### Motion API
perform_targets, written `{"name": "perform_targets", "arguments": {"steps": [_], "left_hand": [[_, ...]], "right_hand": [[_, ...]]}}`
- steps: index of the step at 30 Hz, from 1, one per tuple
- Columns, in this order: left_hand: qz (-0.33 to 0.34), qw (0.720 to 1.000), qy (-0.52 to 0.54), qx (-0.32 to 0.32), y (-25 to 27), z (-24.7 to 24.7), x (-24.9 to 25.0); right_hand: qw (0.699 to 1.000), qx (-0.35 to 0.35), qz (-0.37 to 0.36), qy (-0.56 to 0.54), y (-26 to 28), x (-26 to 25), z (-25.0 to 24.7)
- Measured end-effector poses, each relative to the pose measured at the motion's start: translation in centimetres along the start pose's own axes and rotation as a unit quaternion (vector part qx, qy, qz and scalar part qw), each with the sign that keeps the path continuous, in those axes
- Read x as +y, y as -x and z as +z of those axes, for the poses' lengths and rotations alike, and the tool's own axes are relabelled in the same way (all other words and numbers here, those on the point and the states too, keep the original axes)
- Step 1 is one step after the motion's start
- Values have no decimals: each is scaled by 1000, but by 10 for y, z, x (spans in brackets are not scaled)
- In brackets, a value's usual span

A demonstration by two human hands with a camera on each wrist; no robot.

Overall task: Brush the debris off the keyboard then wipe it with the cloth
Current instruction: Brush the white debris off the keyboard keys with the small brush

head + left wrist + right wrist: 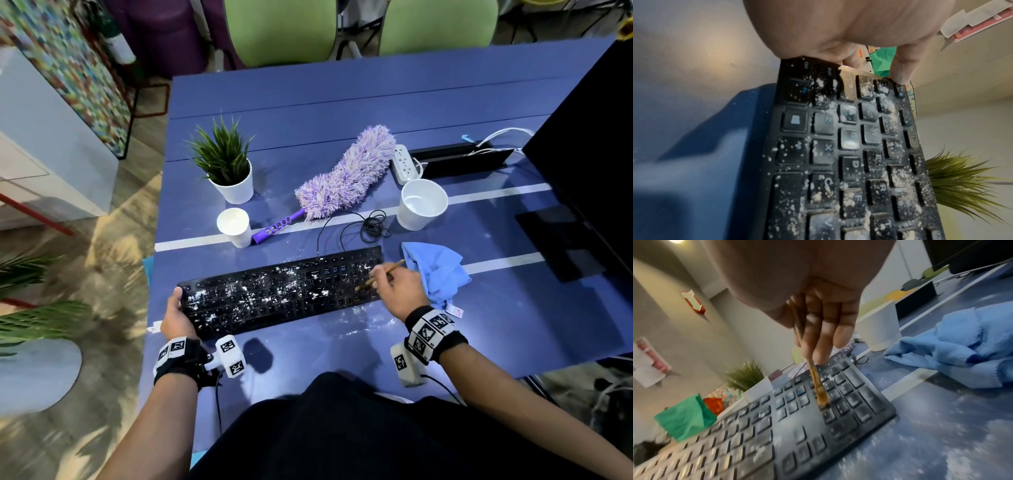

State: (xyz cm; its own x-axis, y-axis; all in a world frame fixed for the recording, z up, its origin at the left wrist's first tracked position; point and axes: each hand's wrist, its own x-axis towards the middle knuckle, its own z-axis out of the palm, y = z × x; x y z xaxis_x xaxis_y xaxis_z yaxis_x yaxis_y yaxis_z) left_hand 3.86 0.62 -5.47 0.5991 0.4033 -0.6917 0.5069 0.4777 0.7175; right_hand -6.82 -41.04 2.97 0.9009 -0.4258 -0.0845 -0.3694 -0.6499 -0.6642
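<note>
Head view: one keyboard (281, 294), rigid, light and flat, lies at 6 o'clock on the table (342, 102), white debris (239, 294) thickest at its 9 o'clock half. Left hand (176, 317) clamps its 9 o'clock end (probably the best hold). Right hand (397, 287) pinches one thin brush (378, 275) over the number pad. One soft blue cloth (438, 270) waits at 3 o'clock; two white cups (234, 226) stand at 12.

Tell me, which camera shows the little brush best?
The right wrist view: the brush fills mid-frame, bristles on the number-pad keys. The head view shows it small in the right hand. The left wrist view misses it.
</note>
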Motion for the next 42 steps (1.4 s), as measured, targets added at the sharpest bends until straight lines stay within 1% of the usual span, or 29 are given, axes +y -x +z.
{"name": "perform_targets", "arguments": {"steps": [2, 3, 5, 6, 8, 10, 12, 13, 14, 16, 17, 19, 20, 21, 24, 25, 26, 29, 30, 33, 34, 37, 38, 40, 41, 42], "left_hand": [[1, 1000, 14, 0, -22, -8, -6], [4, 1000, 25, -2, -26, -9, -8], [2, 1000, 19, -7, -3, -1, -2], [7, 1000, 10, -3, 10, 4, 3], [9, 1000, -2, 0, 24, 11, 6], [12, 1000, -5, -4, 20, 9, 5], [7, 1000, 1, 0, -1, -1, 1], [4, 1000, 11, 10, -16, -6, -3], [5, 1000, 20, 14, -31, -10, -7], [2, 1000, 24, 11, -27, -8, -6], [1, 1000, 22, 11, -10, -1, -2], [6, 1000, 16, 13, 2, 3, 1], [6, 1000, 17, 8, 2, 4, 1], [8, 1000, 18, 8, 3, 4, 1], [13, 999, 31, 3, -2, 3, 1], [16, 999, 33, -1, 4, 6, 2], [16, 999, 35, -3, 8, 8, 3], [22, 999, 43, -13, 16, 12, 3], [23, 998, 47, -16, 16, 13, 2], [27, 998, 58, -27, 17, 13, 0], [24, 998, 55, -21, 16, 12, 0], [13, 999, 40, -10, 5, 5, -1], [8, 999, 38, -10, 2, 3, -3], [6, 999, 39, -12, -1, 2, -4], [8, 999, 37, -17, 1, 3, -4], [4, 999, 35, -16, 2, 4, -3]], "right_hand": [[997, 68, -8, -27, -6, -4, -10], [995, 91, -19, -39, -9, -8, -16], [991, 113, -46, -45, -14, -13, -24], [991, 108, -64, -36, -16, -15, -26], [995, 61, -75, 0, -19, -12, -22], [997, 3, -55, 46, -19, -6, -16], [997, -24, -36, 59, -17, 1, -14], [998, -22, -33, 50, -16, 0, -14], [998, -4, -43, 44, -14, 1, -15], [996, 23, -70, 44, -12, 0, -17], [996, 17, -73, 54, -12, -1, -17], [996, -6, -57, 67, -13, 2, -15], [997, -3, -48, 56, -14, 4, -14], [998, 11, -36, 40, -15, 6, -13], [996, 91, 4, 4, -20, 8, -16], [995, 96, 10, -2, -22, 7, -15], [997, 83, 6, -4, -24, 7, -14], [1000, -8, -28, -12, -21, -2, -7], [1000, -7, -28, -7, -20, -5, -6], [998, 64, -14, 15, -23, -2, -7], [998, 58, -13, 15, -24, -2, -7], [998, -46, -28, -11, -20, -8, -6], [998, -43, -44, -5, -18, -10, -8], [998, 21, -64, 9, -17, -12, -10], [997, 41, -69, 3, -19, -10, -11], [997, 35, -66, 3, -21, -8, -10]]}}
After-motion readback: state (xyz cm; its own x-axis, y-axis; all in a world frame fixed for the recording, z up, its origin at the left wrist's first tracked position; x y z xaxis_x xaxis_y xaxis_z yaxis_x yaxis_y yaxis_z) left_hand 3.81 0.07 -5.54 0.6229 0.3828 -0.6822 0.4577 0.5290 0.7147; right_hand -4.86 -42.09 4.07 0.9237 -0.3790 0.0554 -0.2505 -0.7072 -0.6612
